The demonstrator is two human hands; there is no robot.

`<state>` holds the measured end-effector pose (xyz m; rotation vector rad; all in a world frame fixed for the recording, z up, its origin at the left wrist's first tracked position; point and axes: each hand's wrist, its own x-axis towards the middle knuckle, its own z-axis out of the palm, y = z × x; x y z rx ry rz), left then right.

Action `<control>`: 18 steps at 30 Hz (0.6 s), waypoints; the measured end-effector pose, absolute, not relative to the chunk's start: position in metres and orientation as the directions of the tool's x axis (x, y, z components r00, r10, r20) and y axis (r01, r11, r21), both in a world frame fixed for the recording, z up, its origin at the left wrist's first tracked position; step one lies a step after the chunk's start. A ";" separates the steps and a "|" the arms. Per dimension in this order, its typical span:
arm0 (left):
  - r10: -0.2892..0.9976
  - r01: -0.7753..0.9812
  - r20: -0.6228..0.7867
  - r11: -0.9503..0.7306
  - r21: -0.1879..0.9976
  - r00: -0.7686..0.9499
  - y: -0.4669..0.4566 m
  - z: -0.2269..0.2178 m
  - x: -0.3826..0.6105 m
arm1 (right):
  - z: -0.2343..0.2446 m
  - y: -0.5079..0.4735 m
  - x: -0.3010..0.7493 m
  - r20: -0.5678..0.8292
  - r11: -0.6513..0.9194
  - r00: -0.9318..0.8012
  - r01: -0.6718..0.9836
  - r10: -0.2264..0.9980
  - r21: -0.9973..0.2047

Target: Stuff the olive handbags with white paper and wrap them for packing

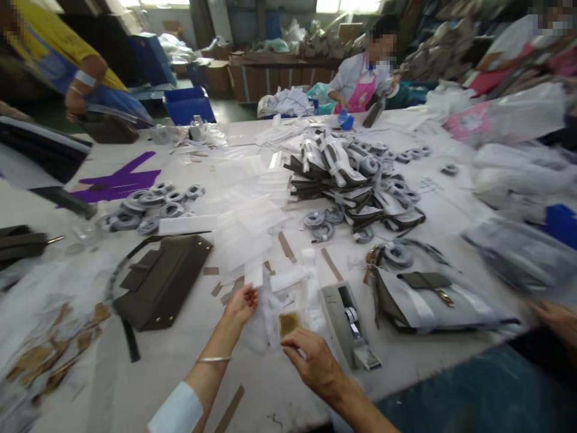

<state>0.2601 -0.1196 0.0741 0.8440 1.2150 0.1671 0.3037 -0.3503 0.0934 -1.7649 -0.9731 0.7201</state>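
Observation:
My left hand [242, 305] is closed, its fingertips pinched at the lower end of a small white strip [253, 273]. Beyond it lies a spread of thin white foam sheets [246, 231]. My right hand [313, 364] has thumb and forefinger pressed together; whatever is between them is too small to make out. Just above its fingertips lies a yellowish-brown square block [289, 323]. A grey tape dispenser [342, 325] stands right of that hand. To the left, a dark olive handbag [169, 282] lies on its side with its strap trailing.
Another bag with white wrapping [433, 300] lies at right, near a co-worker's hand [559, 319]. A pile of wrapped straps and bag parts [351, 180] covers the table's middle. Grey coils [153, 204] and purple pieces [119, 180] lie left. Several people work around the table.

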 end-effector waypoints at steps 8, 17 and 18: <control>-0.396 0.435 -0.514 0.899 -0.048 0.761 -0.230 0.139 0.257 | 0.121 -0.364 0.352 -0.372 0.314 0.822 -0.524 0.432 -0.792; -0.231 0.463 -0.439 0.064 0.884 0.869 -0.307 0.131 0.406 | 0.136 -0.470 0.444 -0.468 0.506 0.880 -0.368 -0.080 -0.780; -0.199 0.375 -0.366 0.013 0.927 0.909 -0.314 0.129 0.430 | 0.133 -0.477 0.451 -0.458 0.479 0.886 -0.370 -0.075 -0.796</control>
